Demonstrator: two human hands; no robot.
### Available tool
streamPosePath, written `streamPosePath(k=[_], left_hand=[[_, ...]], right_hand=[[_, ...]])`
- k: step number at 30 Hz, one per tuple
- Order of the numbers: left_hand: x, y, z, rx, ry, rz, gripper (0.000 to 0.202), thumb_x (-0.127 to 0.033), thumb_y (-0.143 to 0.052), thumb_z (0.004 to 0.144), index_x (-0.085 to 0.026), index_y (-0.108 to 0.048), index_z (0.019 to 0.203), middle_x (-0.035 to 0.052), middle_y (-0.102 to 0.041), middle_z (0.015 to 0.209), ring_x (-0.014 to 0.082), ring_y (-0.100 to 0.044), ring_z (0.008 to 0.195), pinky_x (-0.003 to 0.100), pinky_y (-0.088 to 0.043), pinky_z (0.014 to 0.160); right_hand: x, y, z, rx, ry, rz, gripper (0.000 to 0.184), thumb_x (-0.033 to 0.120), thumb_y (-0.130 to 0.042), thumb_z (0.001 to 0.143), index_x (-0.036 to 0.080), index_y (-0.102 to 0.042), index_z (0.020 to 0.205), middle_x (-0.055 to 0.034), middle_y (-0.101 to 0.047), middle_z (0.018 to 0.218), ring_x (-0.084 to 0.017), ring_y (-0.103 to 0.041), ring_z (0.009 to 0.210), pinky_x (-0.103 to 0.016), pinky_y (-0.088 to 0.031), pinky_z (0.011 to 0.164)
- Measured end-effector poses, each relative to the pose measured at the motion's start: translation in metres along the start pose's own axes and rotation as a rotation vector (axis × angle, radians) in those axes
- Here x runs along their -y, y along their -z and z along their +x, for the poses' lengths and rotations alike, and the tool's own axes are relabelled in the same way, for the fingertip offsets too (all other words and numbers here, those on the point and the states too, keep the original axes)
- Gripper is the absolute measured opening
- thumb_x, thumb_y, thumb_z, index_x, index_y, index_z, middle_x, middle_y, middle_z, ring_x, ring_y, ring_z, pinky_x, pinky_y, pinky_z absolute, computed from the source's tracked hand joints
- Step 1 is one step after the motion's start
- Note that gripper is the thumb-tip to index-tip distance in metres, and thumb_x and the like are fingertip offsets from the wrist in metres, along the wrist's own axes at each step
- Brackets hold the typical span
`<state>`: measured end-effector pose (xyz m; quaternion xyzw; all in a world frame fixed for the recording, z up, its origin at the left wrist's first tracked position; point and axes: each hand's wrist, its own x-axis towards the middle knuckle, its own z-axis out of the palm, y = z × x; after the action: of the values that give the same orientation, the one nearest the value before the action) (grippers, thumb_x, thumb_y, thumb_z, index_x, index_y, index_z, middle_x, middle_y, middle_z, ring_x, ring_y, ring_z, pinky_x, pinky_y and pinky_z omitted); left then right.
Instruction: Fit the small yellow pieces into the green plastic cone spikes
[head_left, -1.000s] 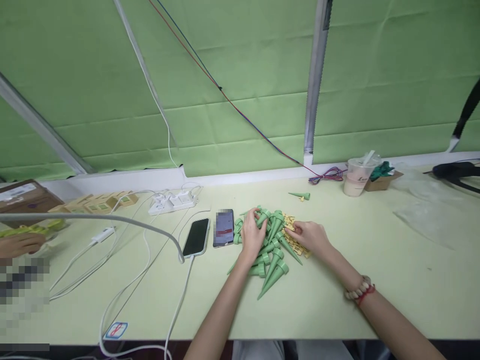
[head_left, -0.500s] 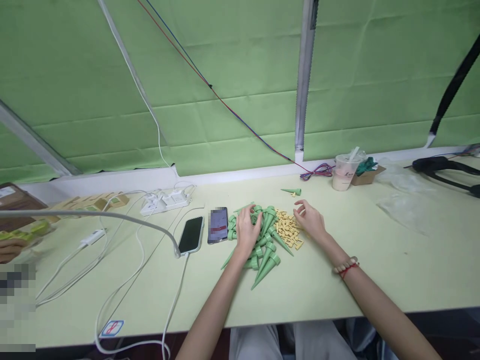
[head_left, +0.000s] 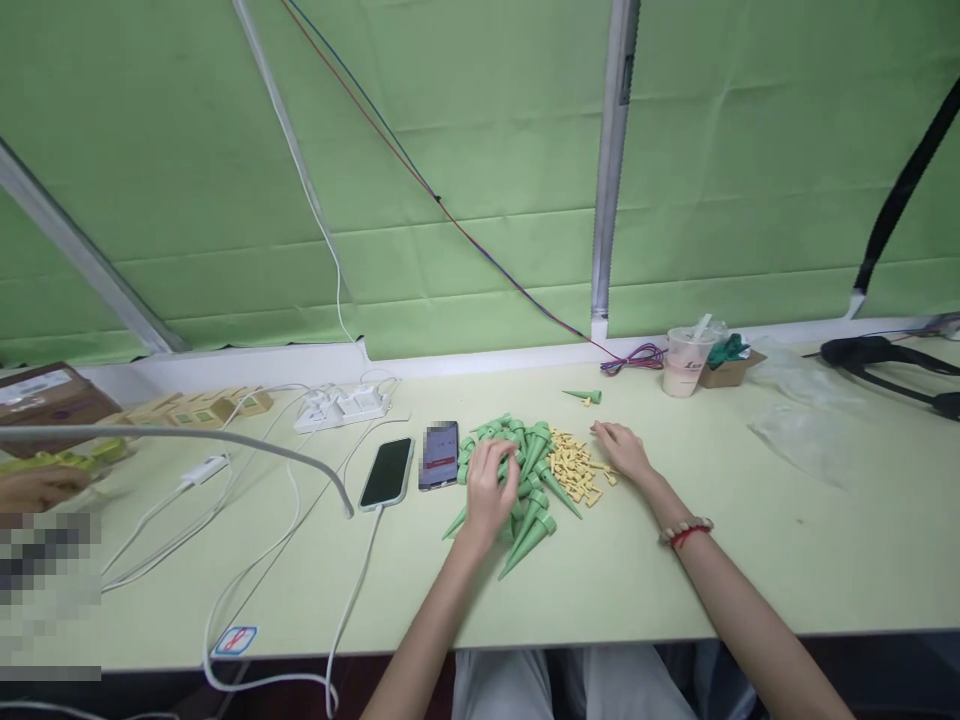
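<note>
A heap of green plastic cone spikes [head_left: 531, 480] lies in the middle of the pale green table [head_left: 615, 580]. My left hand [head_left: 491, 490] rests on the heap with its fingers curled around one of the spikes. Beside the heap on the right is a pile of small yellow plastic pieces [head_left: 574, 467]. My right hand [head_left: 622, 448] lies at the right edge of that pile, fingers bent down onto the pieces; whether it holds one is hidden. A single green spike [head_left: 584, 396] lies apart, farther back.
Two phones [head_left: 388, 472] [head_left: 439, 454] lie left of the heap, with white cables and a power strip [head_left: 343, 405]. A drink cup [head_left: 684, 362] and small box stand at the back right. Another person's hand [head_left: 34, 488] shows at the far left.
My left hand has slid toward me over the spikes and closed on one. My right hand has moved off the yellow pieces to their right edge.
</note>
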<state>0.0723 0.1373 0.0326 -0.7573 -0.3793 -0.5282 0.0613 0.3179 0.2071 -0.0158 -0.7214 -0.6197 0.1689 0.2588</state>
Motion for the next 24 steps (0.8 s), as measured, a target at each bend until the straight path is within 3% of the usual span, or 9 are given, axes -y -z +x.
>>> streamPosePath(k=[5, 8, 11, 16, 18, 20, 22, 24], left_hand=[[-0.016, 0.026, -0.047, -0.104, 0.125, -0.018, 0.012, -0.01, -0.042, 0.083, -0.016, -0.051, 0.088, 0.0049, -0.052, 0.082, 0.0149, -0.05, 0.083, 0.028, -0.042, 0.072], [-0.012, 0.031, -0.065, -0.041, 0.421, -0.079, 0.009, -0.021, -0.044, 0.084, -0.016, -0.052, 0.084, 0.0048, -0.053, 0.083, 0.0146, -0.052, 0.077, 0.025, -0.043, 0.066], [-0.003, 0.033, -0.07, -0.105, 0.644, -0.141, 0.017, -0.031, -0.045, 0.084, -0.016, -0.052, 0.083, 0.0044, -0.055, 0.084, 0.0153, -0.053, 0.078, 0.025, -0.043, 0.066], [-0.007, 0.031, -0.068, -0.113, 0.641, -0.174, 0.021, -0.035, -0.046, 0.082, -0.016, -0.052, 0.081, 0.0053, -0.054, 0.083, 0.0163, -0.052, 0.079, 0.026, -0.042, 0.067], [-0.026, 0.034, -0.062, -0.127, 0.627, -0.257, 0.023, -0.038, -0.046, 0.082, -0.016, -0.051, 0.082, 0.0061, -0.053, 0.082, 0.0171, -0.051, 0.078, 0.028, -0.042, 0.068], [-0.057, 0.045, -0.053, -0.132, 0.657, -0.485, 0.024, -0.04, -0.043, 0.083, -0.018, -0.051, 0.087, 0.0066, -0.053, 0.08, 0.018, -0.052, 0.077, 0.03, -0.042, 0.069], [-0.093, 0.063, -0.042, -0.045, 0.633, -0.819, 0.037, -0.047, -0.028, 0.086, -0.02, -0.051, 0.096, 0.0095, -0.054, 0.08, 0.0201, -0.053, 0.073, 0.035, -0.044, 0.067], [-0.128, 0.084, -0.032, 0.108, 0.538, -0.936, 0.06, -0.061, -0.015, 0.083, -0.022, -0.052, 0.107, 0.0113, -0.055, 0.072, 0.0224, -0.054, 0.065, 0.04, -0.044, 0.062]], right_hand=[[0.009, 0.013, -0.006, -0.03, -0.152, -0.031, 0.058, 0.052, -0.022, 0.09, 0.009, -0.062, 0.084, -0.0125, -0.056, 0.086, -0.014, -0.052, 0.081, -0.022, -0.035, 0.075], [0.014, 0.009, -0.012, 0.06, -0.177, -0.022, 0.049, 0.045, -0.034, 0.088, 0.007, -0.058, 0.07, -0.012, -0.054, 0.068, -0.013, -0.053, 0.068, -0.021, -0.036, 0.068], [0.019, 0.0, -0.016, 0.2, -0.13, 0.059, 0.042, 0.041, -0.035, 0.087, 0.008, -0.057, 0.074, -0.0072, -0.052, 0.056, -0.008, -0.049, 0.05, -0.017, -0.036, 0.059], [0.02, -0.008, -0.018, 0.316, -0.085, 0.2, 0.041, 0.044, -0.031, 0.088, 0.008, -0.05, 0.086, -0.0071, -0.057, 0.071, -0.005, -0.048, 0.044, -0.013, -0.033, 0.047], [0.018, -0.009, -0.018, 0.322, -0.077, 0.228, 0.044, 0.046, -0.026, 0.09, 0.009, -0.048, 0.088, -0.0073, -0.058, 0.076, -0.005, -0.049, 0.044, -0.013, -0.032, 0.045], [0.017, -0.009, -0.017, 0.324, -0.065, 0.238, 0.046, 0.048, -0.022, 0.091, 0.009, -0.047, 0.089, -0.0068, -0.058, 0.076, -0.005, -0.049, 0.044, -0.013, -0.033, 0.045], [0.016, -0.009, -0.017, 0.32, -0.047, 0.235, 0.046, 0.048, -0.023, 0.091, 0.009, -0.047, 0.086, -0.006, -0.058, 0.073, -0.004, -0.048, 0.043, -0.012, -0.032, 0.045], [0.015, -0.009, -0.017, 0.305, -0.03, 0.227, 0.046, 0.048, -0.026, 0.09, 0.008, -0.047, 0.083, -0.0055, -0.057, 0.07, -0.004, -0.047, 0.042, -0.012, -0.032, 0.045]])
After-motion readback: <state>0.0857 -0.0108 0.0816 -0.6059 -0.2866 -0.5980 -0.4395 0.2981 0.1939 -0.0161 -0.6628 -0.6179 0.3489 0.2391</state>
